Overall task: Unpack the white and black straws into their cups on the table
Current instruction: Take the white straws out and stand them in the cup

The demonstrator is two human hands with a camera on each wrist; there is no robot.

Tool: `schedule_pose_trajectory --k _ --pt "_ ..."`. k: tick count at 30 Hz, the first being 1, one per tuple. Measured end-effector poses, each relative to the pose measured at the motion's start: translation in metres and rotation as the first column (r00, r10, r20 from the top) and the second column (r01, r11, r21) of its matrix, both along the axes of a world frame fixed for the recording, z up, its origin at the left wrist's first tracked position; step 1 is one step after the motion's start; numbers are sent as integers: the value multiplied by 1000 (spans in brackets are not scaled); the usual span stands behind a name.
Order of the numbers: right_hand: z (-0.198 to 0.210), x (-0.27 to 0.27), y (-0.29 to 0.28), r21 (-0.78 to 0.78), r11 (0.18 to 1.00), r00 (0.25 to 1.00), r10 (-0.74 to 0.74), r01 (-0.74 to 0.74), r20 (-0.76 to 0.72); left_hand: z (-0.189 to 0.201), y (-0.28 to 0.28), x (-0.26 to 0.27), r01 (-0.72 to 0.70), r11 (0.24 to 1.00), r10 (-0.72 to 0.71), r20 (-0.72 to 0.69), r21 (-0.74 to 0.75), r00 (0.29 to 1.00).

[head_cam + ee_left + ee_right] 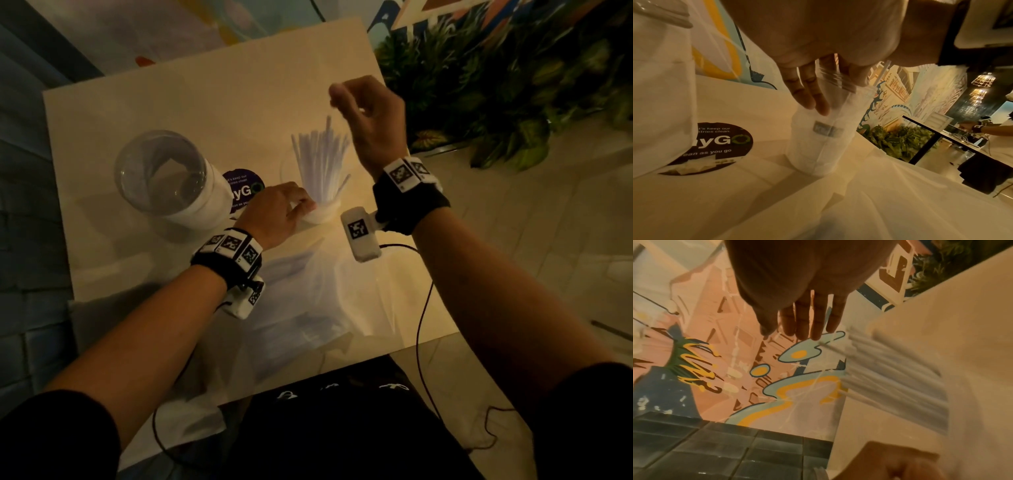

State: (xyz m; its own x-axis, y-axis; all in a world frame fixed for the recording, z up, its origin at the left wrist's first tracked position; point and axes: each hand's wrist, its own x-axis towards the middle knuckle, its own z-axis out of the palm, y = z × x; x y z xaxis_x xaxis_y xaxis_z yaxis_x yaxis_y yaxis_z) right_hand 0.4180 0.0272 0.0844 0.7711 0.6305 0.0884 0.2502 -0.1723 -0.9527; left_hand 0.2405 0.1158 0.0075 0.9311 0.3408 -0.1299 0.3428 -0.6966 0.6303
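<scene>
A cup (320,214) is stood upright near the middle of the table (205,102), with a bundle of straws (322,161) held inside it, fanned out above the rim. A second cup (171,178) is placed to its left, well apart. A round sticker (244,185) is laid flat on the table between the two cups. The left hand (277,212) is set against the near-left side of the cup with straws. The right hand (371,120) is held above and right of the straw tops. A plastic bag (308,308) is spread on the table's near edge, in front of the cups. Plants (496,96) are located beyond the table's right side.
</scene>
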Motion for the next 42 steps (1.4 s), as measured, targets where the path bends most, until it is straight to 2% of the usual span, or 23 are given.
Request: schedule_pose_trajectory --k 3,6,9,11,12,15,16,18,20,22,24,26,30,32,33,35,36,39,41,42 --pt "5 5 -30 58 994 995 -98 97 26 5 2 1 23 1000 -23 0 -1 1000" --pt "-9 -5 -77 64 984 983 -157 164 -100 12 4 0 8 1000 -8 3 -27 1000" --pt "-41 -27 -131 -161 981 962 -141 105 -235 22 0 -13 -62 998 59 175 14 983" --pt "-64 -47 -162 -353 935 934 -142 19 -327 30 -9 -29 -136 991 130 302 2 944" --pt "-74 -57 -175 -440 897 916 -146 -37 -375 30 -16 -40 -151 988 144 318 -3 937" --pt "-101 -83 -197 -617 756 876 -130 -216 -465 6 -45 -74 -91 996 86 197 16 977" --pt "-111 -90 -200 -662 705 881 -114 -255 -460 -6 -53 -85 -74 997 73 108 1 991" --pt "-125 -100 -198 -706 651 883 -116 -278 -455 -32 -65 -101 -46 998 40 -173 -34 984" --pt "-139 -106 -191 -692 675 847 -190 -255 -497 -52 -72 -110 15 998 -40 -471 -57 881" --pt "-151 -110 -179 -675 704 821 -239 -220 -518 -61 -79 -111 87 996 -92 -584 -36 807" --pt "-157 -112 -167 -643 754 797 -304 -134 -522 -65 -84 -109 115 993 -88 -582 9 809" --pt "-147 -111 -151 -593 803 748 -357 -61 -560 -67 -85 -108 119 992 -79 -577 31 813" --pt "-129 -106 -137 -630 765 795 -297 -134 -529 -73 -82 -112 117 993 -79 -585 27 807" --pt "-126 -105 -138 -596 801 782 -341 -48 -522 -76 -82 -114 115 993 -74 -573 36 816" --pt "-125 -106 -140 -564 825 743 -395 28 -540 -77 -83 -115 109 993 -70 -570 34 819" --pt "-123 -108 -144 -479 855 614 -491 201 -618 -77 -84 -115 87 996 -57 -567 25 822" --pt "-123 -110 -145 -461 856 581 -504 235 -640 -77 -85 -115 79 997 -51 -567 24 822" --pt "-125 -115 -140 -492 856 609 -476 156 -634 -76 -86 -115 80 996 -50 -572 27 819" --pt "-123 -114 -134 -503 850 580 -491 157 -650 -77 -86 -115 83 996 -56 -579 21 813" --pt "-122 -113 -132 -523 840 597 -496 146 -631 -77 -85 -114 83 996 -57 -579 19 813"
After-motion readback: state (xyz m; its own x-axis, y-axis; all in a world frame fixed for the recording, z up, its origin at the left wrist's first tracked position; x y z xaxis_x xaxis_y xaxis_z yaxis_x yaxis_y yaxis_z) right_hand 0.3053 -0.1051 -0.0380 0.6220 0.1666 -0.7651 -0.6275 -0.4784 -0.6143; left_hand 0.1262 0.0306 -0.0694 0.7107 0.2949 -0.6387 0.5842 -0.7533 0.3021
